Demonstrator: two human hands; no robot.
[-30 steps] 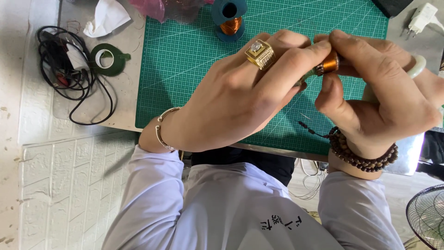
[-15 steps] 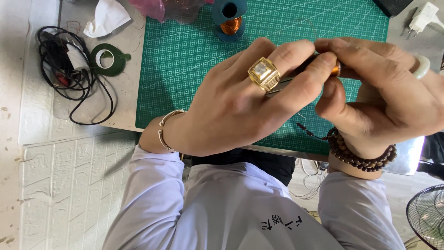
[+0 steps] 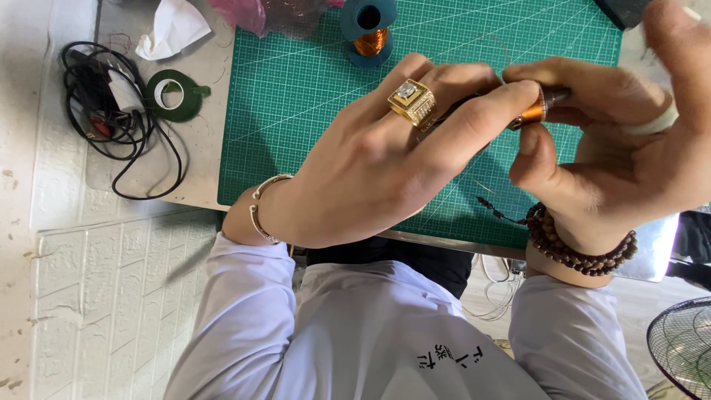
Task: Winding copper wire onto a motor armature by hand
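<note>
Both hands meet over a green cutting mat [image 3: 311, 81]. My left hand [image 3: 385, 155], with a gold ring and a thin bracelet, pinches one end of a small copper wire coil [image 3: 535, 111] on a dark rod. My right hand [image 3: 622, 148], with a bead bracelet at the wrist, grips the coil's other side between thumb and fingers. Most of the coil is hidden by the fingers. A thin wire runs away from it over the mat.
A teal spool of copper wire [image 3: 369, 30] stands at the mat's far edge. Left of the mat lie a green tape roll [image 3: 174, 95], a tangled black cable [image 3: 104, 122] and a crumpled tissue [image 3: 172, 28]. A fan grille [image 3: 681, 355] shows at lower right.
My left hand has turned and slid slightly, its ring now more toward the middle. The fingers of my right hand have shifted around the coil, which shows a little more.
</note>
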